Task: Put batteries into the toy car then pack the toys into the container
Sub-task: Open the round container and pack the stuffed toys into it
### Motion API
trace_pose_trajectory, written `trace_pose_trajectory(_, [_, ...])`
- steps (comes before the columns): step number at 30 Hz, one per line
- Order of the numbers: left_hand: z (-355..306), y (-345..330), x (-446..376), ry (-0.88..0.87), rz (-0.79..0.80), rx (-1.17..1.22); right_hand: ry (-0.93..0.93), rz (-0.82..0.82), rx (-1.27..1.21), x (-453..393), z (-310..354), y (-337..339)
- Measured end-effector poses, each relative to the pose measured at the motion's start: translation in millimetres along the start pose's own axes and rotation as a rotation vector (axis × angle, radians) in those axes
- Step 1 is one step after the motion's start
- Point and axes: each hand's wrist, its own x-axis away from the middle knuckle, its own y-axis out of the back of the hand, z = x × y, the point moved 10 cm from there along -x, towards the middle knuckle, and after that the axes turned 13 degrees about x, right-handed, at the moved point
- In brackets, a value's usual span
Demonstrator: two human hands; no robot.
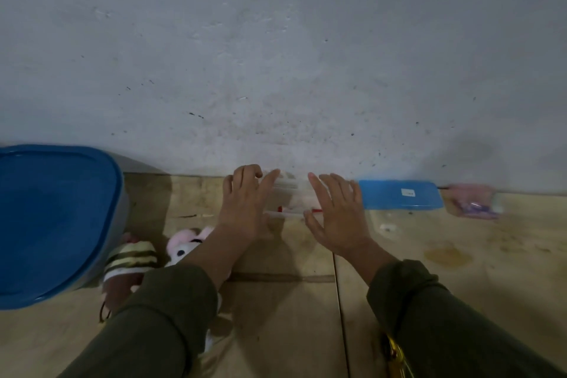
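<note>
left hand (245,205): over the toy car's left side, fingers loosely bent, thumb side down by the car's left edge; it looks to be steadying it, though real contact is hard to tell in the blur.
right hand (337,218): fingers straight and spread, palm down, at the toy car's right side; holds nothing, likely bracing or about to flip the car.
toy car (291,202): pale, blurred shape with a red mark and a white strip along its near edge, on the floor between both hands, right up against the wall base. Probably parked there so it can't roll off.
batteries: none made out; may be hidden under a hand or in one of the boxes.
container (55,218): big tub with blue lid still on, well left of the toy car. Lid must come off before packing.
striped plush (132,258): left and nearer than the toy car, touching the container's side.
pink-white plush (187,242): just beside the striped plush, partly under the left forearm, near-left of the toy car.
small blue box (402,195): just right of the toy car, along the wall, lid closed.
pink item (472,201): farther right of the toy car, past the small blue box; too blurred to name.
wall (276,55): directly behind the toy car, so no room to push forward.
floor (306,316): open tile nearer than the toy car and to the near right; best room to pull the car back and turn it over.
step: battery fitting not visibly begun.
</note>
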Motion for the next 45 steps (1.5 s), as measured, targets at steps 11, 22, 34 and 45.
trace_pose_trajectory(11, [-5,-45,15,-0.012,0.304,-0.034,0.067,0.159,0.144,15,6,-37])
trace_pose_trajectory(22, [7,-39,20,0.108,0.355,-0.007,-0.026,0.331,0.018,5,1,-25])
trace_pose_trajectory(34, [104,109,182,0.442,0.052,-0.008,0.317,0.125,-0.134,29,146,99])
trace_pose_trajectory(45, [218,145,267,0.575,0.04,-0.084,0.563,0.098,-0.15,43,323,127])
